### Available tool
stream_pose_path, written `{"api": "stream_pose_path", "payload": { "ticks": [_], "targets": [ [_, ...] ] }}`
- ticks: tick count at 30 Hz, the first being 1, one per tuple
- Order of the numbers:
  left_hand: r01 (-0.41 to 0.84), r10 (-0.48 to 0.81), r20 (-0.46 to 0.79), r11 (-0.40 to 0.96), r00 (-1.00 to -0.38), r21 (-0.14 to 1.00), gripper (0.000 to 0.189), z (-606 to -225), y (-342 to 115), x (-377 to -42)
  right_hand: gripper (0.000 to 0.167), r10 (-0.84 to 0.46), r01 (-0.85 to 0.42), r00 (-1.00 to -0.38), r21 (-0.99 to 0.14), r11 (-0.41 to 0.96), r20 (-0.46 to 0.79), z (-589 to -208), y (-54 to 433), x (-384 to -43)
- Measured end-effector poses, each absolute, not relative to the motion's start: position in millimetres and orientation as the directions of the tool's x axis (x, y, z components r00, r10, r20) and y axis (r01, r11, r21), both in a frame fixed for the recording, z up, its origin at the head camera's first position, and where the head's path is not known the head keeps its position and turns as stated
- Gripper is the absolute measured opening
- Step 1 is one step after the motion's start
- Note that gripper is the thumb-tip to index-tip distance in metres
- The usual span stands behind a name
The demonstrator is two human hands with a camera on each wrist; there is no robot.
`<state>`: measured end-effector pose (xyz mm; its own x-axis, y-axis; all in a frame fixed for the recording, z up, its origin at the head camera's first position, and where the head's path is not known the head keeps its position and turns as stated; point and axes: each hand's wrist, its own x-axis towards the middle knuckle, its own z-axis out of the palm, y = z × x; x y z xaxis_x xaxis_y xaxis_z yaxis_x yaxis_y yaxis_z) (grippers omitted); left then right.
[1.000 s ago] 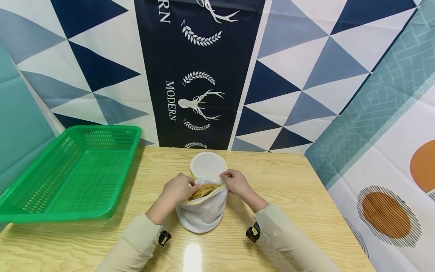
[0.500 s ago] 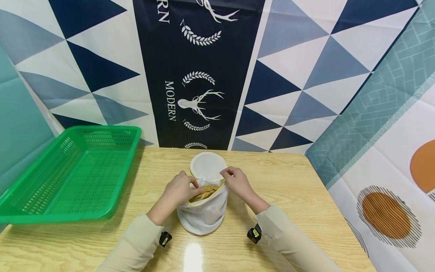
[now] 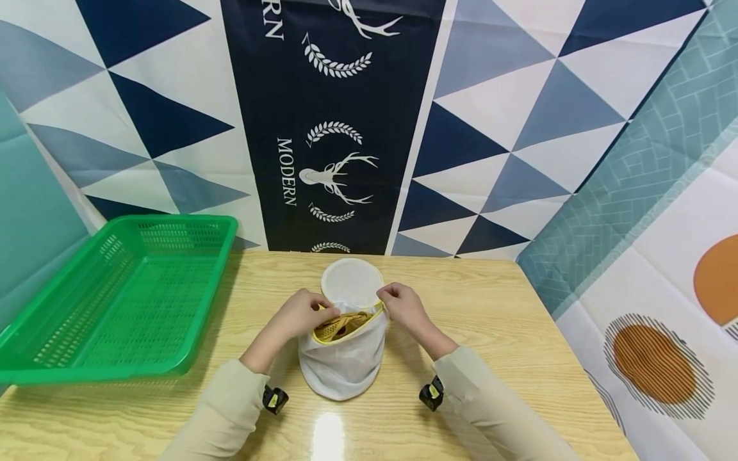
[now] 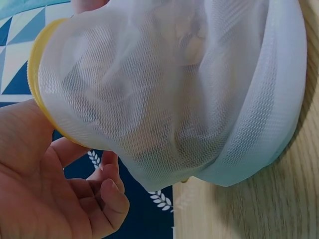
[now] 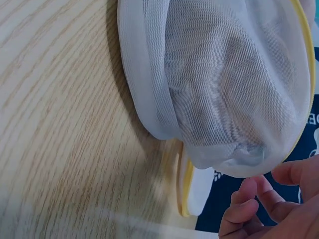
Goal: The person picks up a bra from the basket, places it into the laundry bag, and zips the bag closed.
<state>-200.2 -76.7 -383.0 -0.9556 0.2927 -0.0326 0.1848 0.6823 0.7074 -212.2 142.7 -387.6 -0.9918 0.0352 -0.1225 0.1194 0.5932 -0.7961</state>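
Observation:
A white mesh laundry bag with a yellow-edged mouth stands on the table. Its round lid is folded back behind the mouth. Inside lies a mustard-brown item with a perforated look, its kind unclear; through the mesh in both wrist views it shows only as a dim shape. My left hand holds the mouth's left edge, fingertips over the yellow rim. With thumb and fingers, my right hand pinches the right end of the rim; in the right wrist view its other fingers are loosely bent.
To the left, a green perforated plastic basket sits on the wooden table. A patterned cloth backs the table, and another printed cloth hangs on the right. Each wrist wears a small black camera.
My left hand dips toward the mouth, then shifts slightly left with the rim. The mouth now gapes wider and more of the brown item shows. My right hand stays nearly still.

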Motion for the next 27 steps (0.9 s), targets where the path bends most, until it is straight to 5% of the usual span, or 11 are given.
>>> {"api": "stream_pose_path", "payload": {
  "ticks": [27],
  "targets": [
    [-0.126,0.095,-0.196,0.485,-0.976,0.865,0.033,-394,-105,-234,0.027,0.089,0.220,-0.974,-0.793,0.568,-0.207,-401,159,-226]
  ]
}}
